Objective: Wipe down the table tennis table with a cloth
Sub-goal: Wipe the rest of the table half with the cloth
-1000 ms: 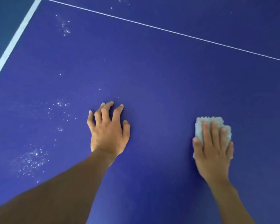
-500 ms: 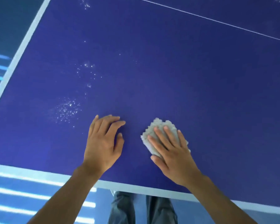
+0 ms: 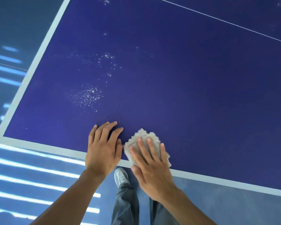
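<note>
Right hand (image 3: 152, 172), fingers (image 3: 152, 150) straight, flat on cloth (image 3: 139, 137) at near table (image 3: 185, 78) edge, long axis away-leftward; left hand (image 3: 102, 151) loose-fingered alongside

Counter (image 3: 185, 78) is presenting a smooth, matt blue top with a paler painted border; specks (image 3: 88, 95) are glistening near its left edge. Cloth (image 3: 143, 135) is showing a coarse, nubbly grey pile.
</note>
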A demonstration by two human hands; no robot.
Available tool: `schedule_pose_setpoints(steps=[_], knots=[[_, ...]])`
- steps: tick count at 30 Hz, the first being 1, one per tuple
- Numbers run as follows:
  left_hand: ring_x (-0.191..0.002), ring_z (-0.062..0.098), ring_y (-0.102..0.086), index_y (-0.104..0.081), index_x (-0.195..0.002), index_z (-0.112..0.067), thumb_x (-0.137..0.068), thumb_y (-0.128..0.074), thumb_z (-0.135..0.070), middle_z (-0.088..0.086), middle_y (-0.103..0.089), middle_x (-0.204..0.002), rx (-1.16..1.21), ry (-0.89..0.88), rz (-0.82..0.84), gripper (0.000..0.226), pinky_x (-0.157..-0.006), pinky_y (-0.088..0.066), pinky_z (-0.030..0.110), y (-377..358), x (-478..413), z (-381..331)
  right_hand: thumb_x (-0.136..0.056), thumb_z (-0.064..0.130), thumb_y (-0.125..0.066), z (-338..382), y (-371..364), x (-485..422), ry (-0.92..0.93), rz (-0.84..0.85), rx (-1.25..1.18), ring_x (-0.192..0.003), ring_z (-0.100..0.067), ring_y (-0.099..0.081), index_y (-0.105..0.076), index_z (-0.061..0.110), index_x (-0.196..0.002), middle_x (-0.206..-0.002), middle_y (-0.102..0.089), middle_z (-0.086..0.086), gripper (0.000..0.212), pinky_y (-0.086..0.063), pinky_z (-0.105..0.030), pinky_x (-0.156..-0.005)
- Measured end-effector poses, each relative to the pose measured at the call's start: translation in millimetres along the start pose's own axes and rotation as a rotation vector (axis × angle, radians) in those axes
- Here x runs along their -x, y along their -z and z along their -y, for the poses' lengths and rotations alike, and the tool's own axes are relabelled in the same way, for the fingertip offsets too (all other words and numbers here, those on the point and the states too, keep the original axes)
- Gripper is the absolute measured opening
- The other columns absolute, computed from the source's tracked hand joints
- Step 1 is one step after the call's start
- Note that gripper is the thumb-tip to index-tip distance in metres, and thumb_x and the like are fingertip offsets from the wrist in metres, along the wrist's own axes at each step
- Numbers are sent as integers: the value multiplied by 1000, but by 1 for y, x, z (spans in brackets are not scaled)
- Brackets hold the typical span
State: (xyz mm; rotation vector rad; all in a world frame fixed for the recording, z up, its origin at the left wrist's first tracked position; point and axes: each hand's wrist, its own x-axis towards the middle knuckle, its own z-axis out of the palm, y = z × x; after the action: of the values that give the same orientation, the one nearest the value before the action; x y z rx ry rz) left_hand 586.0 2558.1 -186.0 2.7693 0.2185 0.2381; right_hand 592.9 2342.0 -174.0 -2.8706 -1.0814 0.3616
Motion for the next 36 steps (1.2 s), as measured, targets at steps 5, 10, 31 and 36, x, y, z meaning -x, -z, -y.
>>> schedule_pose_setpoints(steps=[5, 10, 31, 36], knots=[[-134, 30, -50, -68, -127, -15, -97, -46, -24, 5, -58, -143, 4, 4, -1, 38, -123, -27, 53, 1, 1, 1, -105, 45, -23, -78, 11, 42, -570, -12, -75, -156, -35, -17, -22, 21, -164, -170, -25, -12, 63, -25, -72, -116], [-133, 32, -53, -69, -124, -13, -97, -45, -23, 7, -61, -139, 67, 35, -23, 38, -121, -29, 55, 7, 3, -4, -99, 51, -12, -35, 16, 5, -834, -13, -187, -158, -41, -13, -19, 19, -165, -172, -18, -14, 74, -18, -74, -117], [-143, 36, -34, -53, -143, -18, -94, -37, -30, 10, -39, -156, -109, 648, -191, 52, -125, -11, 56, 61, -18, 163, -103, 48, -19, 31, 16, -75, -585, -53, -151, -159, -38, -14, -17, 22, -163, -172, -18, -13, 65, -16, -71, -121], [-145, 37, -35, -55, -143, -17, -95, -35, -32, 13, -41, -155, -125, 626, -168, 54, -124, -13, 60, 62, -18, 165, -104, 44, -30, 101, 18, -141, -450, -130, -181, -158, -39, -17, -31, 18, -162, -170, -23, -14, 63, -15, -71, -121]])
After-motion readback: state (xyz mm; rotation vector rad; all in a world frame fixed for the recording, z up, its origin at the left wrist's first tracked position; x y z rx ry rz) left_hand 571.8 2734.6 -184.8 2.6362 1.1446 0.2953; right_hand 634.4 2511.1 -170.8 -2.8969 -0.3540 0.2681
